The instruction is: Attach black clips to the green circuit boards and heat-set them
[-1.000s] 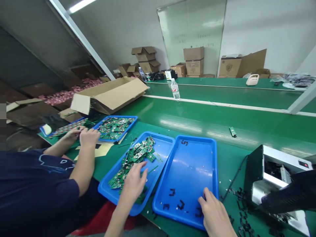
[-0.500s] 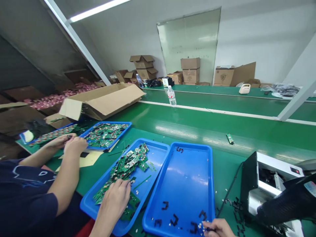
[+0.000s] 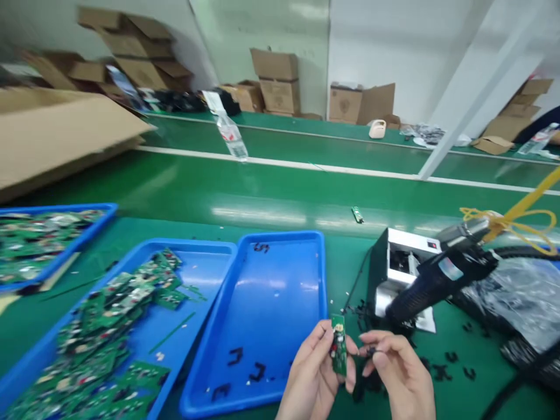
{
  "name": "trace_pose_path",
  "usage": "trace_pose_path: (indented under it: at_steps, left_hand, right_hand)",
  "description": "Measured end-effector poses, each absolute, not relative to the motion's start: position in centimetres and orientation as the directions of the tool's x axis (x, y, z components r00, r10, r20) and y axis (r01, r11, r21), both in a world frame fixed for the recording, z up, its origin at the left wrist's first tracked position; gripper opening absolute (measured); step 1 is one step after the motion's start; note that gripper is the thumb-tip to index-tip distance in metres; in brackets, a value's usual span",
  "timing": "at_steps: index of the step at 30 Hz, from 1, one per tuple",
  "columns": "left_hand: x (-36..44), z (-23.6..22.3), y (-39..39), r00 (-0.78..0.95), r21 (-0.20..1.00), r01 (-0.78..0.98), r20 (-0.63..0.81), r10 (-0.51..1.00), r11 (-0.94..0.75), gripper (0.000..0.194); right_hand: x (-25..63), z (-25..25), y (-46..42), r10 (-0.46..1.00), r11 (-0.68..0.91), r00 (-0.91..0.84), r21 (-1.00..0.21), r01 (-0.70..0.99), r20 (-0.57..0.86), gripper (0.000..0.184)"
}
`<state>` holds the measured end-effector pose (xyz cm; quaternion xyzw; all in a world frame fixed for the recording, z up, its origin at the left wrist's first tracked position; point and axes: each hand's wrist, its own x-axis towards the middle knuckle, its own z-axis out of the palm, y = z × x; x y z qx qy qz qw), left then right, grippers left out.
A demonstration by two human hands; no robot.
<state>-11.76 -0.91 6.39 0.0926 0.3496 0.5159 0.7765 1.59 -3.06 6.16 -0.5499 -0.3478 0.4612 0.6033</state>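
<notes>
While the left hand [image 3: 311, 370] grips a green circuit board [image 3: 338, 344] upright, the right hand [image 3: 396, 370] pinches a small black piece [image 3: 371, 351] just beside it, above a blue tray [image 3: 280, 291].

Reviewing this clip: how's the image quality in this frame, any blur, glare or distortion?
In the head view, motion blur smears the circuit boards and the cardboard box at the left; glare streaks the green bench and the blue tray; the wide lens makes the water bottle lean; the small circuit board between the left hand and right hand stays fairly legible.
</notes>
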Motion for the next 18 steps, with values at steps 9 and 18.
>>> trace_pose_path:
  at_steps: [9, 18]
  left_hand:
    - [-10.7, 6.1, -0.7, 0.141, 0.441, -0.808, -0.500, 0.854, 0.391, 0.042]
    - [-10.0, 6.9, -2.3, -0.067, 0.569, -0.776, -0.502, 0.862, 0.271, 0.042]
  right_hand:
    - [2.9, 5.5, -4.1, 0.882, -0.098, 0.408, -0.939, -0.329, -0.235, 0.025]
    - [0.6, 5.6, -3.2, 0.904, -0.231, 0.215, -0.847, -0.478, -0.369, 0.034]
